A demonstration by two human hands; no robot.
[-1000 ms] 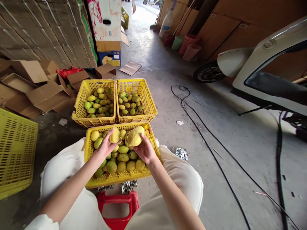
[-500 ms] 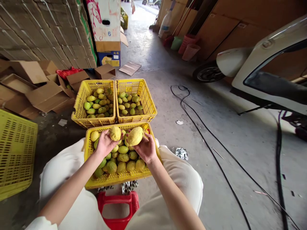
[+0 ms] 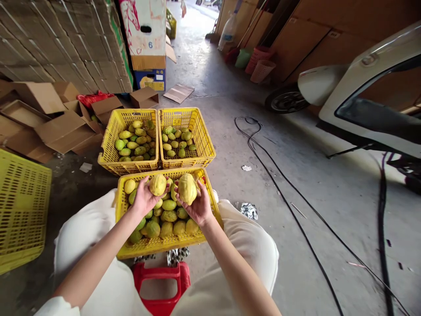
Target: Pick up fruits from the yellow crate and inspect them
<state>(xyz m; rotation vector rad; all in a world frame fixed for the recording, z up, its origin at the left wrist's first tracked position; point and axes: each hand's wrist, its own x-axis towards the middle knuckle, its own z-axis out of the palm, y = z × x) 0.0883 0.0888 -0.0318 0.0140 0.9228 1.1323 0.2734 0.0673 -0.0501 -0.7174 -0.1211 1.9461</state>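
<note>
I sit over a yellow crate (image 3: pixel 148 251) full of yellow-green fruits. My left hand (image 3: pixel 144 199) grips a round yellow fruit (image 3: pixel 158 184) above the crate. My right hand (image 3: pixel 198 205) grips a larger yellow fruit (image 3: pixel 187 188) held upright beside it. Both fruits are lifted clear of the pile and sit close together. Two more yellow crates stand just beyond: the left crate (image 3: pixel 113 163) holds several fruits heaped up, the right crate (image 3: pixel 205 145) holds several smaller ones.
A red stool (image 3: pixel 161 281) is between my knees. An upended yellow crate (image 3: pixel 23 210) stands at the left, with open cardboard boxes (image 3: pixel 55 127) and stacked cartons (image 3: pixel 66 39) behind. Black cables (image 3: pixel 279 184) run across the concrete floor; a white scooter (image 3: pixel 362 92) is parked on the right.
Both hands have lifted their fruits slightly. My right hand has turned its fruit from lying sideways to standing upright, closer to the left fruit.
</note>
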